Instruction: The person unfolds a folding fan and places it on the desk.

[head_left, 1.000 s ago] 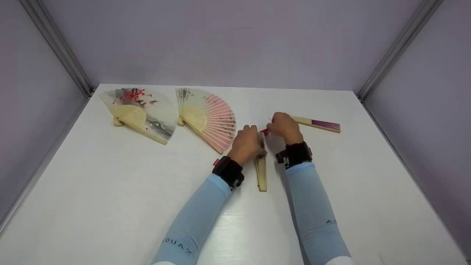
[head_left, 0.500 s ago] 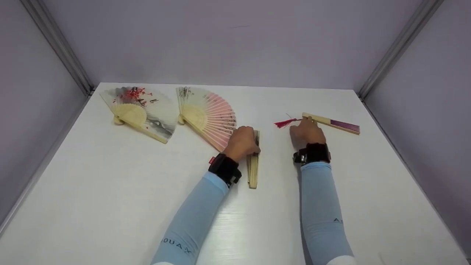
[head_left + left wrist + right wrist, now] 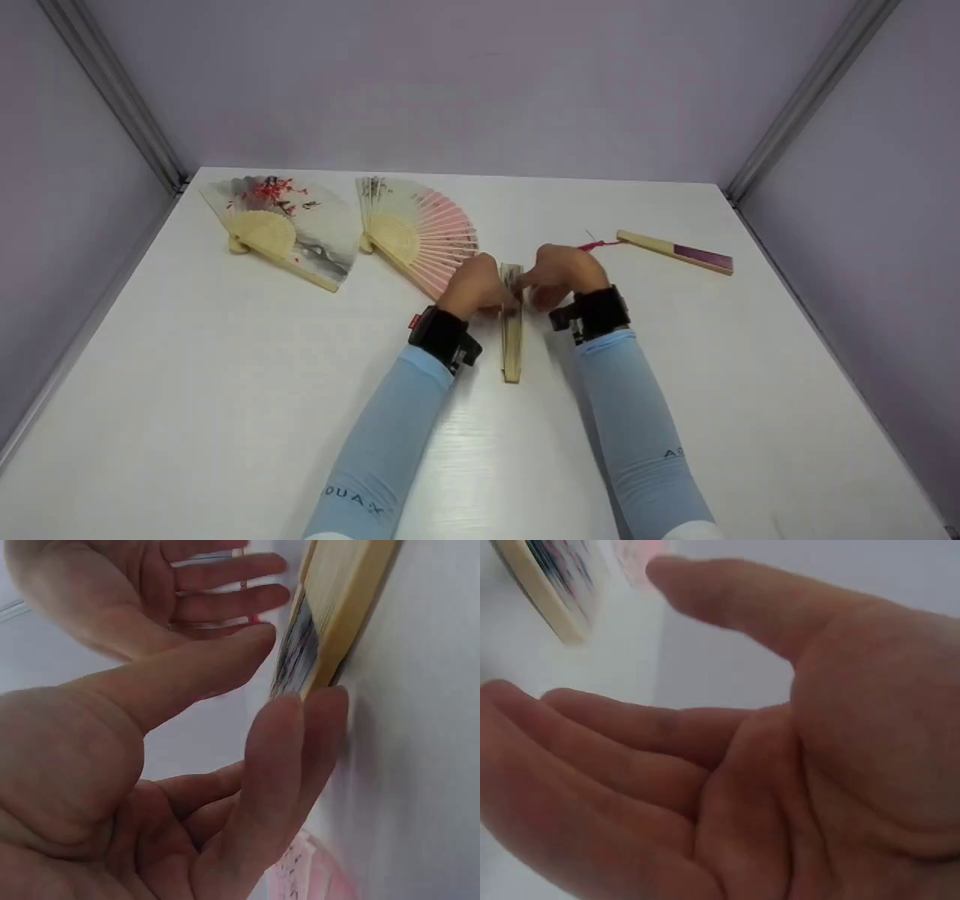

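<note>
In the head view a folded hand fan (image 3: 511,349) lies lengthwise at mid-table, with pale ribs and a dark-printed leaf. My left hand (image 3: 471,286) is at its left side. In the left wrist view its thumb (image 3: 232,652) and fingers (image 3: 274,757) are spread apart, tips right at the fan's edge. On the other side my right hand (image 3: 564,271) has its fingertips beside the far end of the fan. The right wrist view shows that hand's palm, thumb and fingers wide apart, with the fan a little beyond.
Two spread fans lie at the left: one with red blossoms (image 3: 264,234), one pink and white (image 3: 420,234). A folded purple-ended fan (image 3: 675,250) lies back right, its red tassel (image 3: 598,245) partly hidden by my right hand. Walls stand around the white table (image 3: 225,390).
My right hand drew the purple-ended fan rightward, let go, and came back left to the middle fan. My left hand loosened its grip on the middle fan, which has shifted slightly left.
</note>
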Tool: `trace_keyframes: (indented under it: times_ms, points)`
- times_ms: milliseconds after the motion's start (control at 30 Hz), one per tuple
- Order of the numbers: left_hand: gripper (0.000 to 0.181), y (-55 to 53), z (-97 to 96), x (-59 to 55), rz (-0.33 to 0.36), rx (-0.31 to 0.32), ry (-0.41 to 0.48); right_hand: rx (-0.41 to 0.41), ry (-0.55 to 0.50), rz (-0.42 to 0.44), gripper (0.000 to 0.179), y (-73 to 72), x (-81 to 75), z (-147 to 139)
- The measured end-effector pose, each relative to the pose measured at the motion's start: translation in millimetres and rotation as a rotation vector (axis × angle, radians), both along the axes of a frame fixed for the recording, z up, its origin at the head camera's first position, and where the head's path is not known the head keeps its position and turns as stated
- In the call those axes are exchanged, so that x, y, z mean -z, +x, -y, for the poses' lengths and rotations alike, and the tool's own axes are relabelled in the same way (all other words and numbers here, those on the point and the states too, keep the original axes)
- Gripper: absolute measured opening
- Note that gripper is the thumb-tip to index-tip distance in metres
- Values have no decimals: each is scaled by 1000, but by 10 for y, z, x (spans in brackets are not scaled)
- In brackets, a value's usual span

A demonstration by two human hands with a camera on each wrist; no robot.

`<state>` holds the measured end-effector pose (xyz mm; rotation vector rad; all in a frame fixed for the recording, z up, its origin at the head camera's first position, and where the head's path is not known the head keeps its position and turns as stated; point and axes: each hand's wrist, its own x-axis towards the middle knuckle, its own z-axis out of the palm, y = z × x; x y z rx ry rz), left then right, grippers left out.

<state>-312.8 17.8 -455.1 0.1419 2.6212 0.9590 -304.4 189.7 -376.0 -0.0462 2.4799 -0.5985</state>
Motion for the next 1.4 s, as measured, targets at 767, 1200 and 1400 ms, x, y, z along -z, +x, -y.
trace_keyframes:
  times_ms: [767, 1200, 1400]
  points:
    - [31, 232, 532, -1033, -301, -59, 631, 86, -828, -651, 27, 22, -387, 384]
    - [32, 167, 409, -869, -377, -135, 818, 67, -895, -492, 27, 7, -283, 204]
    - [31, 134, 439, -821, -286, -124, 777, 83, -911, -504, 25, -18, -244, 227]
